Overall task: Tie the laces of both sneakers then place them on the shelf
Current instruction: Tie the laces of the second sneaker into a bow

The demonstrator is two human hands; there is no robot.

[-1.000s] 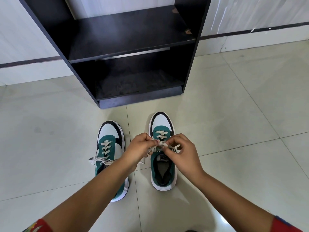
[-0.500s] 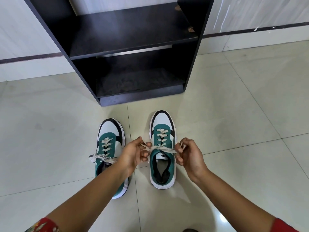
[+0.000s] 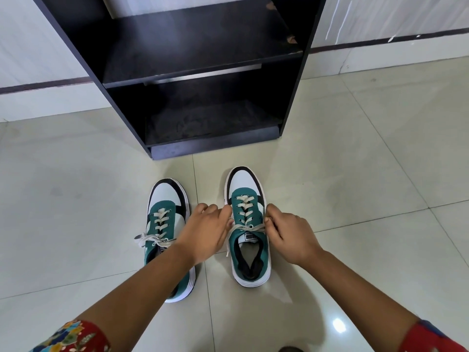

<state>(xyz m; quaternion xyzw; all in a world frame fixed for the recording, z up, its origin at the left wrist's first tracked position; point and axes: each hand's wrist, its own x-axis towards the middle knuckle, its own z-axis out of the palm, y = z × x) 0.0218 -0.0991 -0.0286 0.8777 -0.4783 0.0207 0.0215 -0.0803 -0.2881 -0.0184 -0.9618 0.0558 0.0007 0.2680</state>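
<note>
Two green, white and black sneakers stand side by side on the floor, toes toward the shelf. On the right sneaker (image 3: 250, 252), the cream lace (image 3: 247, 227) is stretched sideways across the tongue. My left hand (image 3: 206, 231) pinches its left end and my right hand (image 3: 289, 233) pinches its right end, one on each side of the shoe. The left sneaker (image 3: 166, 207) has a loose knot with lace ends trailing off to the left; my left forearm covers its heel. A black shelf unit (image 3: 203, 64) stands just beyond the shoes.
The shelf unit has an upper board and a dusty bottom board (image 3: 210, 123), both bare. Pale glossy floor tiles (image 3: 355, 186) surround the shoes. A white wall with a dark stripe runs behind the shelf.
My hands went from working close together over the right sneaker's tongue to pulling apart sideways, drawing the lace taut across the shoe. The left sneaker stayed put.
</note>
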